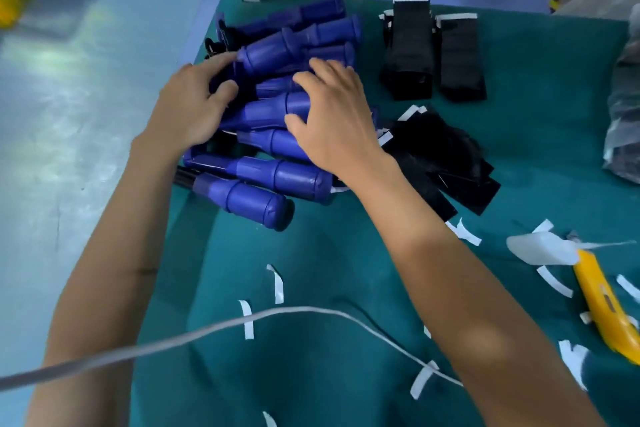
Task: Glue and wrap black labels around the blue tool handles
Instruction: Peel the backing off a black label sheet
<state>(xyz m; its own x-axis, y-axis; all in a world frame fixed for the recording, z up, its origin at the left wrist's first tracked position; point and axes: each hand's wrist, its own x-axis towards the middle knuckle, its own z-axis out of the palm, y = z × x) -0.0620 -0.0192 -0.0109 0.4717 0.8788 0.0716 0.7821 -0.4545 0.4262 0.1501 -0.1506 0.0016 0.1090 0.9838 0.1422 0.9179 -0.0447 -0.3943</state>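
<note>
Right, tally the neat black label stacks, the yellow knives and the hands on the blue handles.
Black label stacks: 2
Yellow knife: 1
Hands on the blue handles: 2, left hand and right hand
Total: 5

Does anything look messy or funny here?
Yes. White paper strips lie scattered over the green table, and loose black labels sprawl in a heap, unlike the neat stacks behind. The blue handles are piled crookedly at the table's edge.

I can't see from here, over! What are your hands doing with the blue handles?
Left hand gripping the blue handles at their narrow ends, right hand resting on top. Black labels lying to the right. Nothing in the way, over.
</note>
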